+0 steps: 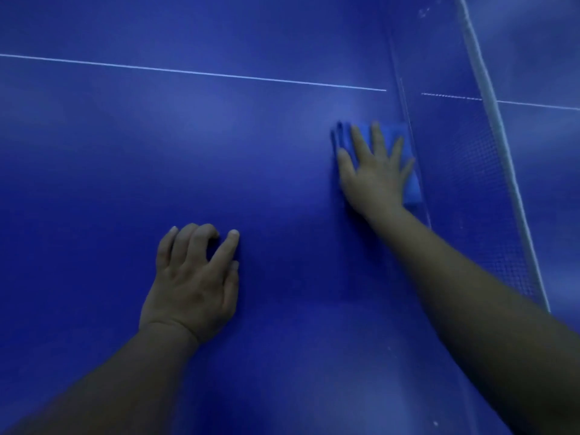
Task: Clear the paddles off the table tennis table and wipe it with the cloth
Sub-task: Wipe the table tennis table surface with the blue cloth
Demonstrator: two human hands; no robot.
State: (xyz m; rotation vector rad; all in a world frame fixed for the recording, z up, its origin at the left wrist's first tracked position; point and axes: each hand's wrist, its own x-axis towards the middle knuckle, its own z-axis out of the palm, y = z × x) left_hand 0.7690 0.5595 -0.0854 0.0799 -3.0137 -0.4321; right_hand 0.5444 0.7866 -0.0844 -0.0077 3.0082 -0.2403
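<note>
Right of centre, the right hand presses flat with fingers spread on the blue cloth just beside the net, while the left hand, empty and loosely curled, rests fingertips on the blue table.

No text, label, brand, number or sign can be read anywhere in this view.
</note>
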